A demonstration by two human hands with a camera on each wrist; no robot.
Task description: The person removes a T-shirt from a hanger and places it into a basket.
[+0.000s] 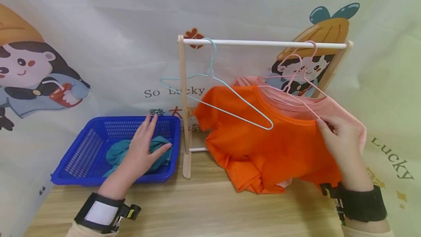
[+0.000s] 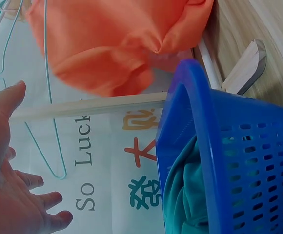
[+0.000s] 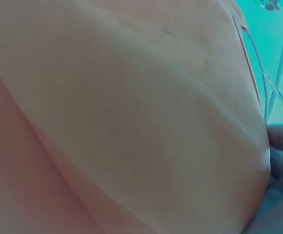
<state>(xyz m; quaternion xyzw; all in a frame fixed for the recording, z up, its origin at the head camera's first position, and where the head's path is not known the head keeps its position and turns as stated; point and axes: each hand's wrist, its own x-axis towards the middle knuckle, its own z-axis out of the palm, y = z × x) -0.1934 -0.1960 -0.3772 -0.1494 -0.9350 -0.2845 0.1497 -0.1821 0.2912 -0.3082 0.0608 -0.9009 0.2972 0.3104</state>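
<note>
left hand (image 1: 139,149): held above the blue basket (image 1: 177,138) with fingers straight and spread, gripping nothing
right hand (image 1: 343,138): pinches the orange shirt (image 1: 279,145) at the neckline with thumb and fingers closed together
orange shirt: hangs from that pinch, in front of the pink shirt (image 1: 346,116), lower left part bunched
front pink hanger (image 1: 288,86): set inside the orange neckline, one arm running to the pinching fingers, hook below the rail (image 1: 250,42)
rear pink hanger (image 1: 315,51): hooked over the rail near its right end, bearing the pink shirt
light blue hanger (image 1: 212,61): hooked near the rail's left end, bare
teal cloth (image 1: 116,153): lies crumpled inside the basket
blue basket: stands on the wooden table (image 1: 204,200), just left of the rack's post (image 1: 182,83)
</note>
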